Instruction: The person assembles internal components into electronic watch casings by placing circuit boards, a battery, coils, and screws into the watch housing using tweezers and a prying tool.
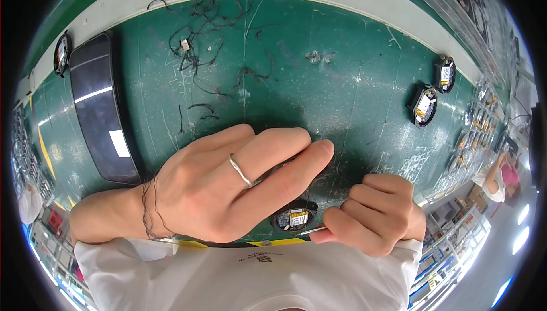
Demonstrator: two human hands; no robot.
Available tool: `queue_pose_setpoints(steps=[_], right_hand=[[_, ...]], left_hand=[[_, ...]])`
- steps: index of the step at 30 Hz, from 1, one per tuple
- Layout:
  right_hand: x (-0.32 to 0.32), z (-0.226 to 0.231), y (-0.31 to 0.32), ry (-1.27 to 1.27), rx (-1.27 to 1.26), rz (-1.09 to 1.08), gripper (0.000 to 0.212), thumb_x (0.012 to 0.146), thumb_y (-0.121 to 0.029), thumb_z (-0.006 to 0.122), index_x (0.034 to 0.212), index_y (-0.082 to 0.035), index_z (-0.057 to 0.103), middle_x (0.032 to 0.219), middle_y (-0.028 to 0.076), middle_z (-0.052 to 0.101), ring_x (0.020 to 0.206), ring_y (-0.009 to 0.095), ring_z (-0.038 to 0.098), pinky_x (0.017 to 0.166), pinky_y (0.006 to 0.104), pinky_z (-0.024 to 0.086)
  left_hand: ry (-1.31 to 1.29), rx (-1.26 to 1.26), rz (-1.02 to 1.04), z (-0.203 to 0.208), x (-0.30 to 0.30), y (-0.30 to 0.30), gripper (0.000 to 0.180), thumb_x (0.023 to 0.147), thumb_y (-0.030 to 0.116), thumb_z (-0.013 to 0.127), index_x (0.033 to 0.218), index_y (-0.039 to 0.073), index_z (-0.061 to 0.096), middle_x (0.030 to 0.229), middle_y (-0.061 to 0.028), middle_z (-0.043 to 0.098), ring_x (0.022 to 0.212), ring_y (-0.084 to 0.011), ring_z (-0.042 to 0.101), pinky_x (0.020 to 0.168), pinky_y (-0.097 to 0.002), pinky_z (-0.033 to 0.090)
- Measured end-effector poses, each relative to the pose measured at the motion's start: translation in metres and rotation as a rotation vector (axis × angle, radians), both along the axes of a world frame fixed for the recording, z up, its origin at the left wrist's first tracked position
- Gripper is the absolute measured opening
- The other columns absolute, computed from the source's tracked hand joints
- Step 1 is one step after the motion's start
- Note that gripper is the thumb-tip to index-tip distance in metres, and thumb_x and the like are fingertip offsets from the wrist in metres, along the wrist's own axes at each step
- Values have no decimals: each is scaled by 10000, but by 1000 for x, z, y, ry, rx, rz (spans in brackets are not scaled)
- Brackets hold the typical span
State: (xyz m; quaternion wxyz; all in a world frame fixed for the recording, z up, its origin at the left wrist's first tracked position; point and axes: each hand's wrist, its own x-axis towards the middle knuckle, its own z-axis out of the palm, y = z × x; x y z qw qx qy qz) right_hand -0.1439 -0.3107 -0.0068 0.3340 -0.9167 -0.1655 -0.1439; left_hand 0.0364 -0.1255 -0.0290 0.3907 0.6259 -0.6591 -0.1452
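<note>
My left hand (228, 180), with a ring on one finger and dark strands around the wrist, reaches across the near part of the table. Its visible fingers are stretched and apart; the thumb is hidden. Just under its index finger is a round black device housing (294, 218) with a white label and yellow parts inside. Part of the housing is covered by that finger. From the right, my right hand (373, 214) is closed around a thin silvery pointed tool (312, 231). The tool's tip is at the lower edge of the housing; its kind cannot be made out.
A long curved black glossy panel (102, 111) lies at the left, with another round housing (61, 54) beyond it. Tangled black wires (199, 49) and small screws (319, 57) are at the back. Two more housings (423, 107) sit at the right. Another person (501, 177) is farther off.
</note>
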Motion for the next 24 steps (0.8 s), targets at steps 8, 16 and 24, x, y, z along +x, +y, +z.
queue_pose_setpoints(steps=[8, 16, 24], right_hand=[[-3, 6, -4, -24, 70, 34, 350, 866, -263, 839, 728, -44, 604, 552, -55, 345, 450, 92, 314, 428, 251, 199], [-7, 13, -7, 1, 200, 62, 387, 911, -325, 819, 733, -60, 601, 536, -53, 356, 429, 103, 326, 413, 260, 203], [-16, 24, -4, 50, 405, -6, 409, 993, -389, 743, 778, -58, 637, 525, -43, 419, 405, 127, 372, 389, 289, 240]], left_hand=[[-37, -15, 0, 0, 1, 1, 512, 740, 23, 860, 1212, -101, 707, 1062, -163, 669, 771, -233, 674, 604, -312, 580], [93, 73, -30, 4, 2, 5, 590, 756, 12, 827, 1315, -68, 653, 1198, -165, 609, 802, -247, 652, 696, -376, 580], [96, 97, 14, 0, -3, 5, 604, 765, 25, 818, 1339, 20, 628, 1191, -97, 583, 845, -245, 656, 727, -372, 580]])
